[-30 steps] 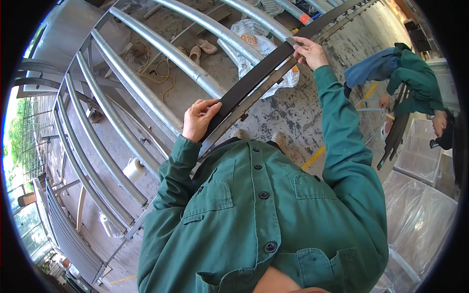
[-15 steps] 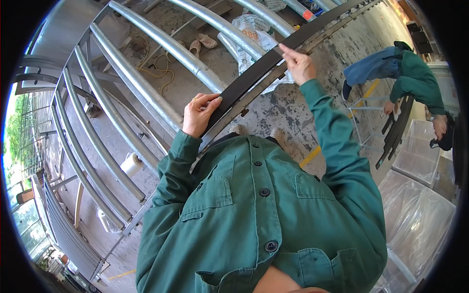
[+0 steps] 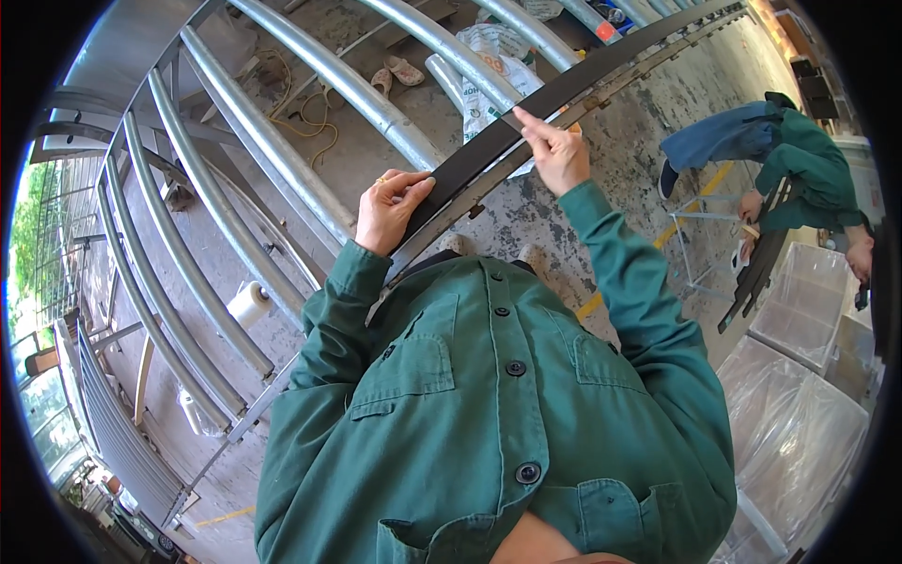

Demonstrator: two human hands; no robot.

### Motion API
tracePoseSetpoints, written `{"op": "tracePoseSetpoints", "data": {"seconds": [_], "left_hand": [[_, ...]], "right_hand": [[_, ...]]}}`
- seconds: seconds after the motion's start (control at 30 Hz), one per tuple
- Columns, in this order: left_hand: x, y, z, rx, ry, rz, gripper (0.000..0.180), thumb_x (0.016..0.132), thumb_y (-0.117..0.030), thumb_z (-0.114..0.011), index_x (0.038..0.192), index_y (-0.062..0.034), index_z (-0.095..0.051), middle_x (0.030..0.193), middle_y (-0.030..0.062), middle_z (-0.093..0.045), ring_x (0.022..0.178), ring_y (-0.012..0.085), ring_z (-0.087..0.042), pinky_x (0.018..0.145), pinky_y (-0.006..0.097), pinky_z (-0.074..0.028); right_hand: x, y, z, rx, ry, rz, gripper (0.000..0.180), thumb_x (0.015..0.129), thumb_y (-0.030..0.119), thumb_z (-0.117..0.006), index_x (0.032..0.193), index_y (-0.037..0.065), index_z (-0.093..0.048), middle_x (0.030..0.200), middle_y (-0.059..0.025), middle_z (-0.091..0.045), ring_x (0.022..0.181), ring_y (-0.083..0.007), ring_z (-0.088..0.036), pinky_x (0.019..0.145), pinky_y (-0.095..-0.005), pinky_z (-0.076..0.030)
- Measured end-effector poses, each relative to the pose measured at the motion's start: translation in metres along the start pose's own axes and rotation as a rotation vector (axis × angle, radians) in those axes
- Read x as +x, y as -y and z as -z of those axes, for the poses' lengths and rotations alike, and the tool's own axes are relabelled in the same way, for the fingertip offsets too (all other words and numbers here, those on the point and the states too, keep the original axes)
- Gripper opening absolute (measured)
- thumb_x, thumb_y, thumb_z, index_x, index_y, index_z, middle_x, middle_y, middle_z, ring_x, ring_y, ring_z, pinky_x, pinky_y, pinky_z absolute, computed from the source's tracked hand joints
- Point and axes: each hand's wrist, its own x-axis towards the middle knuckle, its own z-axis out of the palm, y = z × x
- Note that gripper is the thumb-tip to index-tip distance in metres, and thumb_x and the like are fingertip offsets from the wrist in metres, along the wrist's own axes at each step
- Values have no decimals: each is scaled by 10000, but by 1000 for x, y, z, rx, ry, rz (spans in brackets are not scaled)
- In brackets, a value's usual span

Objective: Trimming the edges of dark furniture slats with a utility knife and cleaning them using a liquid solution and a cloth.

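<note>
A long dark flat strip (image 3: 479,150) lies along a metal rail (image 3: 451,222) that runs from in front of my body up to the far right. My left hand (image 3: 387,209) is closed at the strip's near left end, thumb and fingers pinching its edge. Farther along, my right hand (image 3: 560,158) has its index finger stretched out onto the strip's surface. The rest of that hand is beside the rail, with nothing held in it. Round silver metal tubes (image 3: 329,80) stretch away from the strip's far side.
At right, a co-worker in a green jacket (image 3: 816,155) bends over dark strips (image 3: 752,268) near a thin metal frame (image 3: 691,244). Plastic-covered clear bins (image 3: 789,414) stand lower right. Beyond the tubes lie a white sack (image 3: 498,70), shoes (image 3: 404,70) and a yellow cord (image 3: 324,132).
My right hand has slid left along the strip, closer to my left hand, which stays at the near end. The co-worker's hands have shifted, and a light-coloured object now shows by them.
</note>
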Motion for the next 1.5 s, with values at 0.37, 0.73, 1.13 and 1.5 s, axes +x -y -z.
{"op": "tracePoseSetpoints", "data": {"seconds": [0.37, 0.73, 1.13, 1.5], "left_hand": [[1, 3, 0, -5, 2, 7, 237, 818, -223, -629, 935, -19, -657, 784, 46, -565, 697, 122, -516, 640, 239, -417], [5, 8, -2, -2, -67, 2, 242, 844, -222, -586, 873, 11, -643, 783, 80, -581, 706, 172, -538, 653, 266, -424], [3, 2, 5, -478, -249, 255, 348, 914, -336, -484, 961, -27, -638, 896, 19, -619, 750, 84, -514, 663, 230, -428], [7, 3, 16, -603, -337, 257, 382, 907, -349, -489, 1001, -8, -633, 957, 54, -601, 760, 116, -526, 678, 258, -443]], "right_hand": [[-28, 38, -20, -108, 143, -14, 310, 861, 63, -511, 1165, 98, -564, 1103, -101, -599, 866, -166, -644, 753, -240, -505], [-36, 35, -45, 10, -64, 177, 325, 804, 127, -572, 1110, 225, -611, 815, -106, -639, 594, -252, -620, 546, -346, -493], [-65, 74, -59, -24, 35, 194, 375, 781, 74, -576, 1125, 220, -602, 813, -140, -620, 570, -274, -605, 523, -342, -477], [-86, 74, -54, 241, 610, 402, 471, 759, -7, -535, 1193, 175, -552, 913, -148, -635, 753, -255, -636, 662, -305, -499]]}}
